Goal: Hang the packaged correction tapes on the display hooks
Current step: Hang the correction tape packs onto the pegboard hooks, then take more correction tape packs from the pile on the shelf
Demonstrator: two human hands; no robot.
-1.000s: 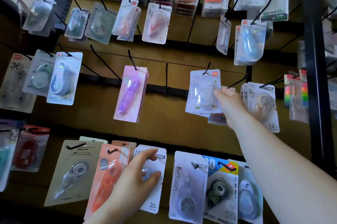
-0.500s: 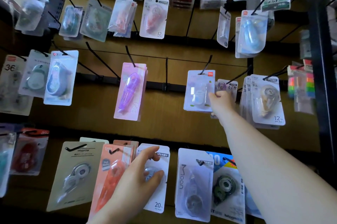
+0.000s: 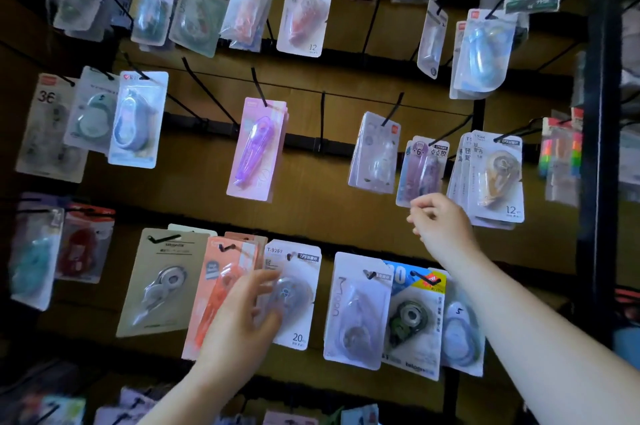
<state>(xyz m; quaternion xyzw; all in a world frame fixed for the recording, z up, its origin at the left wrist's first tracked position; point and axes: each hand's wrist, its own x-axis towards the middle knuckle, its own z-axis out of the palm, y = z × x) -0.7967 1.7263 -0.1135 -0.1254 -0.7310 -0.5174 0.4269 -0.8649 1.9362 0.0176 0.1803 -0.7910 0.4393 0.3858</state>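
Packaged correction tapes hang on black display hooks across a wooden board. A white-backed pack hangs free on a middle-row hook. My right hand is just below it, under a purple pack, with its fingers loosely curled and nothing in them. My left hand is in the bottom row. Its straight, spread fingers lie against a white pack marked 20, beside an orange pack.
A pink pack hangs mid-board, next to a bare hook. Packs marked 12 crowd the hooks right of my right hand. A black upright post bounds the board on the right. More rows hang above and below.
My right hand let go of the white-backed pack, which now hangs on its hook, and dropped down and to the right. My left hand stayed on the bottom-row pack.
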